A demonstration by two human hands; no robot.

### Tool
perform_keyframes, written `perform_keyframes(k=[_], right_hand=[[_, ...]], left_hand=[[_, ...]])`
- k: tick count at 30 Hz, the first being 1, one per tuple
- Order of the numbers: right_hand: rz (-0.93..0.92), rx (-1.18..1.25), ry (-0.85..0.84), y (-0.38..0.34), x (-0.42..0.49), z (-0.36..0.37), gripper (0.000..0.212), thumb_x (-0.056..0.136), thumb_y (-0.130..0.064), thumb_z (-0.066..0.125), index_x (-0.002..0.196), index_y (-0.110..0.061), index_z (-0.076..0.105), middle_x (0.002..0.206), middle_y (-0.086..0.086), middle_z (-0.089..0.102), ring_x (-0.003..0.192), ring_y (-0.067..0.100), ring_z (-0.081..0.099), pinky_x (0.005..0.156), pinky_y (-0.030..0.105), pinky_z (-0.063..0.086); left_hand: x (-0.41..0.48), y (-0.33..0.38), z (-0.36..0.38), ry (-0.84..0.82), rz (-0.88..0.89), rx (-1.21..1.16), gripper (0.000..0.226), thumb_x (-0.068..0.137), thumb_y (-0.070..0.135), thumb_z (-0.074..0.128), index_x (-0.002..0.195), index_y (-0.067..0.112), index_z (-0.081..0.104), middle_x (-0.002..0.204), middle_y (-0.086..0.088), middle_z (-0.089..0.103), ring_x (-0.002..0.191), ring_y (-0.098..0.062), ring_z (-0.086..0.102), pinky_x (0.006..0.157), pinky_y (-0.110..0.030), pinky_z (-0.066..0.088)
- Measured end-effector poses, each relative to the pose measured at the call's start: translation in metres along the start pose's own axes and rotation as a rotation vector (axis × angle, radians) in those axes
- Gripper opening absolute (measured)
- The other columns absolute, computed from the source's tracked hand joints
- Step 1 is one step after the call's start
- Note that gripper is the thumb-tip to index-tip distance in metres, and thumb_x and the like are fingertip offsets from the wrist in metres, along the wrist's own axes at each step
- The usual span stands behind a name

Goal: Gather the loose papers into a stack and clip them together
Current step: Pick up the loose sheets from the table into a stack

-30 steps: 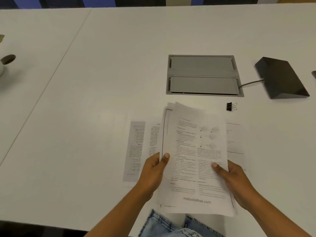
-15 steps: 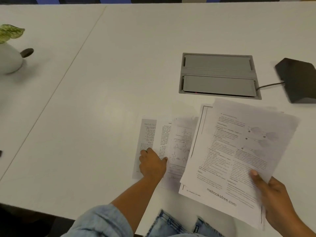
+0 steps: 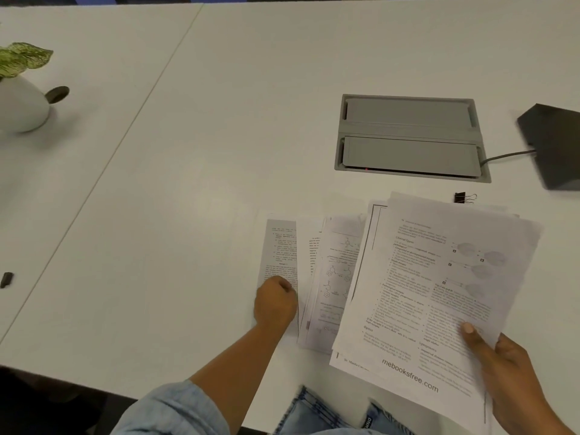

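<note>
My right hand [image 3: 514, 375] grips a bundle of printed papers [image 3: 439, 287] by its lower right corner, tilted and held above the table's near edge. Several loose sheets [image 3: 332, 271] lie fanned on the white table to the bundle's left, partly covered by it. My left hand [image 3: 275, 304] rests with curled fingers on the leftmost loose sheet [image 3: 279, 249]; I cannot tell whether it pinches the paper. A black binder clip [image 3: 462, 198] lies on the table just beyond the bundle's top edge.
A grey cable hatch [image 3: 411, 138] is set into the table behind the papers. A dark wedge-shaped device [image 3: 555, 146] with a cable sits at far right. A white plant pot [image 3: 22, 105] stands at far left. A small dark object [image 3: 6, 279] lies at the left edge.
My left hand let go of the bundle and moved left onto the loose sheets. My right hand swung the bundle to the right, uncovering the sheets beneath.
</note>
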State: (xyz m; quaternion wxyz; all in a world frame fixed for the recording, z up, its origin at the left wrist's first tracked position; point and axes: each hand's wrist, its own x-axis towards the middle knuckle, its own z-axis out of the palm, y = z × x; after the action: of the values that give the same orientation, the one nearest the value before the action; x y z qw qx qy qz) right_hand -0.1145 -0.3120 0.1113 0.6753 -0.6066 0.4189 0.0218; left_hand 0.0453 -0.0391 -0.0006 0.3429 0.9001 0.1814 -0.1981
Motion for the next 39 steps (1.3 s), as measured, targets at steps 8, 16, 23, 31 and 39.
perform_keyframes(k=[8, 16, 23, 31, 39], right_hand=[[-0.089, -0.005, 0.026, 0.001, 0.000, 0.001, 0.083, 0.030, -0.078, 0.080, 0.094, -0.026, 0.070, 0.082, -0.017, 0.077, 0.076, 0.008, 0.074, 0.078, 0.031, 0.049], [-0.052, -0.073, 0.081, 0.007, 0.001, -0.007, 0.010, 0.089, -0.018, 0.060, 0.092, -0.024, 0.067, 0.074, -0.021, 0.074, 0.080, 0.016, 0.068, 0.067, 0.023, 0.057], [-0.049, -0.049, 0.036, 0.017, 0.007, -0.008, 0.059, 0.051, -0.066, 0.082, 0.093, -0.026, 0.071, 0.084, -0.019, 0.077, 0.091, 0.015, 0.073, 0.073, 0.018, 0.056], [-0.058, -0.055, 0.016, 0.020, 0.011, 0.000, 0.081, 0.036, -0.075, 0.081, 0.099, -0.026, 0.072, 0.099, -0.008, 0.078, 0.097, 0.024, 0.072, 0.084, 0.032, 0.056], [-0.046, -0.061, 0.014, 0.014, 0.009, 0.000, 0.086, 0.032, -0.079, 0.078, 0.098, -0.024, 0.071, 0.094, -0.011, 0.078, 0.096, 0.029, 0.069, 0.093, 0.045, 0.050]], left_hand=[[-0.009, 0.037, 0.029, 0.102, 0.019, 0.116, 0.055, 0.083, 0.040, 0.073, 0.123, 0.008, 0.053, 0.122, -0.010, 0.054, 0.112, -0.027, 0.056, 0.091, -0.039, 0.054], [0.004, 0.052, 0.040, -0.019, -0.052, -0.165, 0.030, 0.085, 0.006, 0.072, 0.111, 0.007, 0.058, 0.107, -0.003, 0.065, 0.094, -0.023, 0.066, 0.075, -0.029, 0.054], [0.024, 0.016, 0.006, 0.098, 0.022, -0.204, 0.033, 0.093, 0.033, 0.062, 0.114, 0.009, 0.070, 0.113, -0.007, 0.073, 0.097, -0.026, 0.070, 0.086, -0.042, 0.060], [0.028, -0.001, -0.007, 0.208, -0.049, 0.052, 0.047, 0.080, 0.027, 0.080, 0.121, 0.008, 0.065, 0.126, -0.012, 0.050, 0.113, -0.031, 0.055, 0.093, -0.040, 0.050], [0.037, 0.002, -0.017, 0.096, -0.001, -0.123, 0.021, 0.089, 0.012, 0.069, 0.109, 0.007, 0.066, 0.112, -0.012, 0.070, 0.091, -0.023, 0.063, 0.078, -0.028, 0.048]])
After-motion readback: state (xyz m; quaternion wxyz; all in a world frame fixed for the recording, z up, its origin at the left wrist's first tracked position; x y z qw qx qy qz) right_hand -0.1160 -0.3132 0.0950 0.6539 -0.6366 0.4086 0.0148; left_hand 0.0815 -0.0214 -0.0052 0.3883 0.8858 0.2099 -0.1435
